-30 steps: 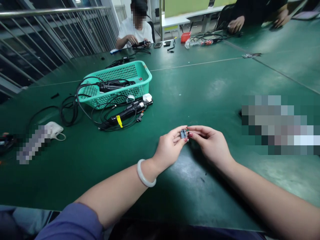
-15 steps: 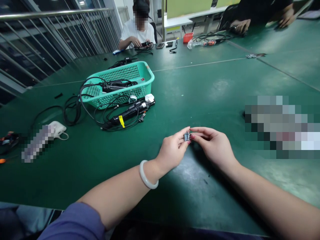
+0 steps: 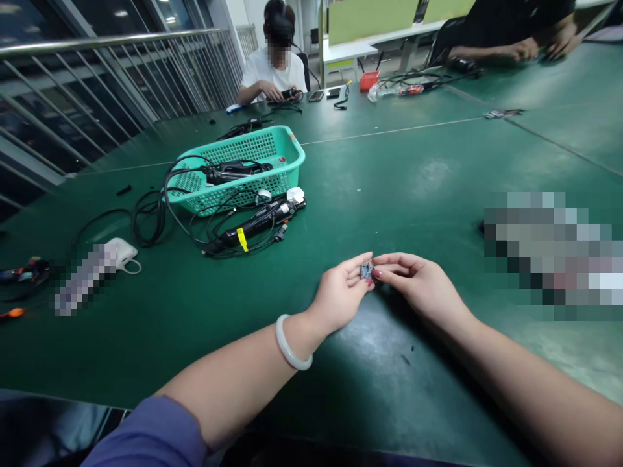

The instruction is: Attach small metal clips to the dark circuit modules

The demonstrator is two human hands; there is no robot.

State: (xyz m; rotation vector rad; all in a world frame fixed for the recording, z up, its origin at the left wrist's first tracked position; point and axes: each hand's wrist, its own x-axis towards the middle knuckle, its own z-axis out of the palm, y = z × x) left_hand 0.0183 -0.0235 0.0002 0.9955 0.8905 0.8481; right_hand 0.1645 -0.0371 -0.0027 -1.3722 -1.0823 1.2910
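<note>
Between my two hands is a small grey-blue circuit board [image 3: 366, 270] with tiny parts on its face, too small to make out. My left hand [image 3: 339, 293], with a pale bangle at the wrist, is closed and pinches the board by its left side between thumb and fingers. From the right, my right hand [image 3: 422, 283] is also closed, its thumb and fingertips pressed on the board's right edge. Both hands are just above the green table [image 3: 311, 298]. What lies behind the fingers is hidden.
A turquoise basket [image 3: 233, 201] with black cabled devices stands ahead left; another black device [image 3: 253, 224] with a yellow label lies before it. A white adapter [image 3: 121, 251] sits at left. Two people work at the far side, near a red box [image 3: 368, 80]. Blurred patches cover items left and right.
The board's face is turned slightly more toward me. Both hands keep hold of it in nearly the same place. The whole view has shifted a little.
</note>
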